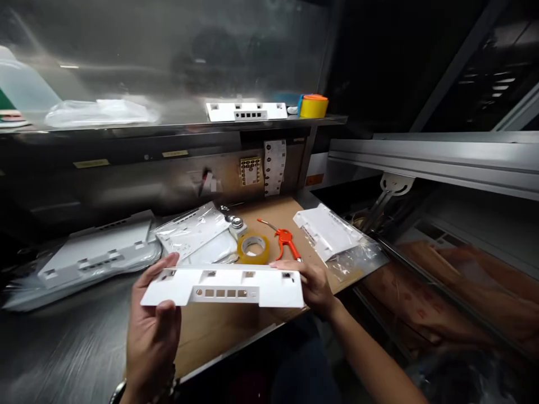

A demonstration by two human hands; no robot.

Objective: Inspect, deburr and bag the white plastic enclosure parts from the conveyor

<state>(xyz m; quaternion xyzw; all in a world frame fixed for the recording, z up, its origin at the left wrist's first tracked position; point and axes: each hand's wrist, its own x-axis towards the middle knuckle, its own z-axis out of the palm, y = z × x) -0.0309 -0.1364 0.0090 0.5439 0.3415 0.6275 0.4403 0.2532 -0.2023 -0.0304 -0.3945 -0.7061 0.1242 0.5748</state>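
A white plastic housing panel is held up over the bench, its long edge with a row of square port cutouts facing me. My left hand grips its left end, thumb below and fingers behind. At the right end, my right hand closes on the panel, with fingers along the top edge. Just behind the panel lie a roll of clear yellowish tape and an orange air blow gun. Both rest on the brown cardboard sheet.
Several bagged white panels are stacked at the left. More wrapped panels lie behind the tape and at the right. Above, a metal shelf carries another panel and a yellow roll. A metal rail crosses the right.
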